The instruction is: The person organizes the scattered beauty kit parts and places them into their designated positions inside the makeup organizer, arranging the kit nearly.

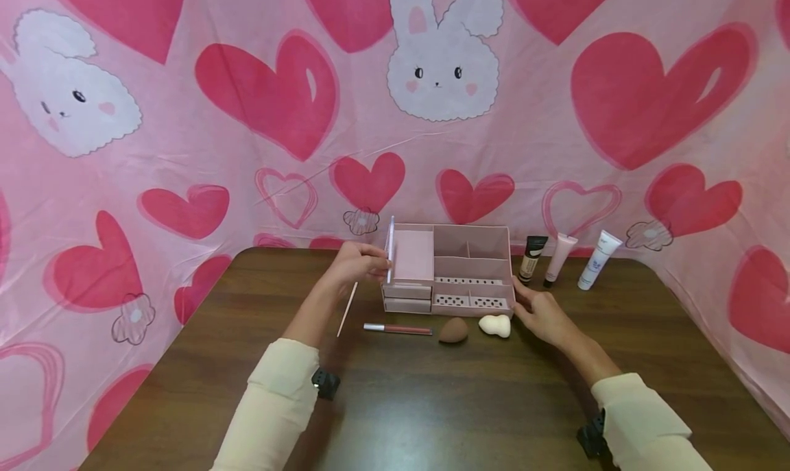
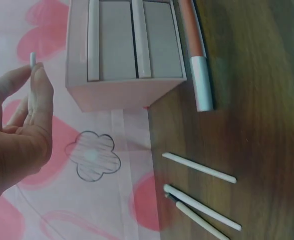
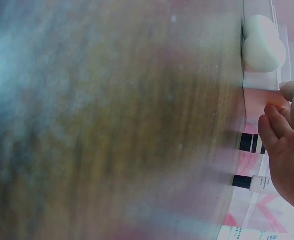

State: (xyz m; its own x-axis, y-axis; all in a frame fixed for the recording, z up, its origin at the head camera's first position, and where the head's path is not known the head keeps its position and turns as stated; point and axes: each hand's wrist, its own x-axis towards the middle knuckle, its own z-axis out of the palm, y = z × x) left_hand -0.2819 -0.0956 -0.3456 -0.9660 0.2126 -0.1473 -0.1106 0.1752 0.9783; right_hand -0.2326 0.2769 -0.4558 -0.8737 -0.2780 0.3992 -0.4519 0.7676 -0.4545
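Observation:
A pink makeup organizer [image 1: 472, 234] stands toward the back, with compartments and two small drawers [image 2: 117, 42] at its left. Beside its left end, my left hand [image 1: 358, 262] pinches a thin whitish upright piece [image 1: 391, 245] between thumb and fingers; its kind cannot be told. My right hand [image 1: 546, 317] touches the organizer's right side with fairly straight fingers, thumb at the front corner. In front lie a lip gloss tube [image 1: 398, 329], a brown makeup sponge [image 1: 453, 330] and a white gourd-shaped sponge [image 1: 496, 325].
Right of the organizer stand a black-capped tube [image 1: 532, 258], a pink tube [image 1: 560, 258] and a white tube [image 1: 599, 260]. Thin sticks [image 2: 199, 167] lie on the wooden table [image 1: 420, 402] at the left. A heart-patterned cloth [image 1: 531, 142] hangs behind.

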